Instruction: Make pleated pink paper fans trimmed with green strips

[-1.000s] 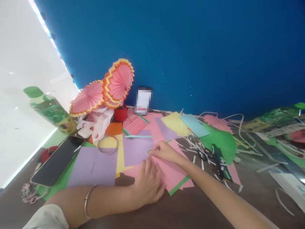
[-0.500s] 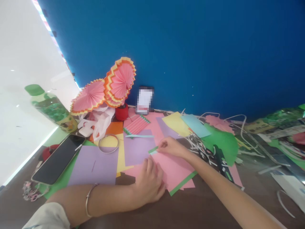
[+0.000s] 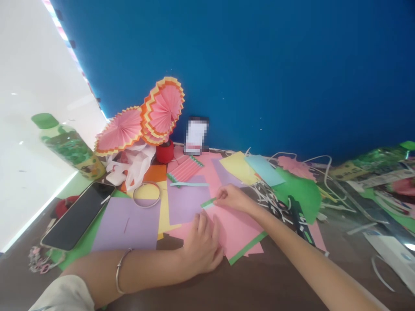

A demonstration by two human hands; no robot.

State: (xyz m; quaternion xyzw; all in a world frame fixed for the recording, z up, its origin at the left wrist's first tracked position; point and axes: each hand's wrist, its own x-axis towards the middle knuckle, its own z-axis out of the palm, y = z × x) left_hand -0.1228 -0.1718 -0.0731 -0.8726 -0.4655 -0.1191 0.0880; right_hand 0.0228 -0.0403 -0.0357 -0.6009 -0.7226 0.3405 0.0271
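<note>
While the left hand rests palm-down at the left side of the pink sheet, fingers loosely spread, presumably to prevent slip, the right hand sets thumb and fingertips together at the green strip on its far edge; from where I stand, I cannot tell whether the strip is gripped. The sheet lies well forward of the desk's back edge, probably for reach. The phone stands at that edge, likely for viewing.

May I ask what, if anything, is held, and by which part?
Right hand seems to pinch the pink sheet at its far green edge; left hand rests on it.
</note>
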